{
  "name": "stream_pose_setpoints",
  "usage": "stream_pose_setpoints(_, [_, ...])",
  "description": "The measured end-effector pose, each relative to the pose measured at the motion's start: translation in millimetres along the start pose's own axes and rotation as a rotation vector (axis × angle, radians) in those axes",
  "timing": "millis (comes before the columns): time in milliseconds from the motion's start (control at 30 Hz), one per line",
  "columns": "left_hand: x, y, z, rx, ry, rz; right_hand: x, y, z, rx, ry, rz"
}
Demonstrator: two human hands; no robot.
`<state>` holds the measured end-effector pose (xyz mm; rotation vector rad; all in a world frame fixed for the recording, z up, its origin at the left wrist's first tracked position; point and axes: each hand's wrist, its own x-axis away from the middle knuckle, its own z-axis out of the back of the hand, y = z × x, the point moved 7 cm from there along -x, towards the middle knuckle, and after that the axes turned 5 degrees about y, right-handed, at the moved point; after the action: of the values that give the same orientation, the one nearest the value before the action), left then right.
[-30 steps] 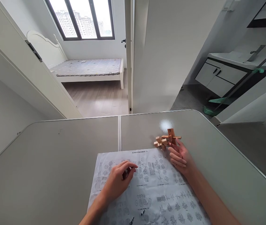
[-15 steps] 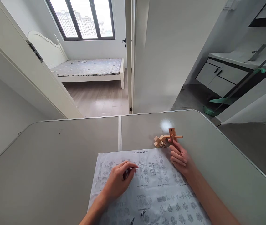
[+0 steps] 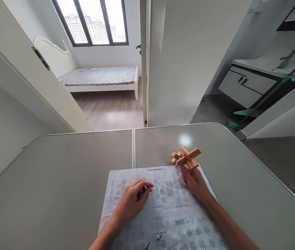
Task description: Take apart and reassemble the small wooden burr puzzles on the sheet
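In my right hand [image 3: 193,178] is a wooden interlocking puzzle [image 3: 188,157], made of crossed bars and held up by its lower part between thumb and fingers. Just behind it, to the left, a smaller cluster of light wooden puzzle pieces [image 3: 175,157] sits on the table, partly hidden. My left hand [image 3: 134,198] rests loosely curled on a large printed sheet [image 3: 163,211]; a gap shows between thumb and index finger, with nothing seen in it. Rows of small puzzle diagrams cover the sheet, and both forearms cross over it.
The grey table [image 3: 59,187] has a pale seam [image 3: 134,149] running to its far edge. Beyond stand an open doorway with a bed [image 3: 100,76], a white wall panel [image 3: 184,62], and a washbasin cabinet [image 3: 246,83] at the right.
My right hand has drawn slightly nearer and to the left, turning the wooden puzzle so its crossed bars lie at a slant. My left hand has stayed in place.
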<state>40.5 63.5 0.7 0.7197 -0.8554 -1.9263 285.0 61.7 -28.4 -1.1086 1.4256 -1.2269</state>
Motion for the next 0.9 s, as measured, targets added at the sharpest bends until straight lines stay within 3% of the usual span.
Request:
stream_pose_setpoints(33, [0, 0, 0, -0.002, 0.001, 0.0, 3, -4, -6, 0.164, -0.034, 0.115])
stream_pose_setpoints(100, [0, 0, 0, -0.005, 0.003, -0.001, 7, -1, -13, 0.241, -0.063, 0.19])
stream_pose_setpoints(300, [2, -1, -2, 0.025, -0.015, 0.044, 19, 0, -28, 0.334, -0.145, 0.3])
stream_pose_setpoints(533, [7, -8, 1, 0.116, -0.041, 0.088, 41, -18, -65, 0.623, -0.375, 0.536])
stream_pose_setpoints(767, [8, 7, 4, 0.169, -0.059, -0.074, 54, -25, -94, 0.6, -0.528, 0.511])
stream_pose_setpoints(900, [7, 12, 7, 0.182, -0.032, -0.063, 48, -20, -89, 0.489, -0.509, 0.315])
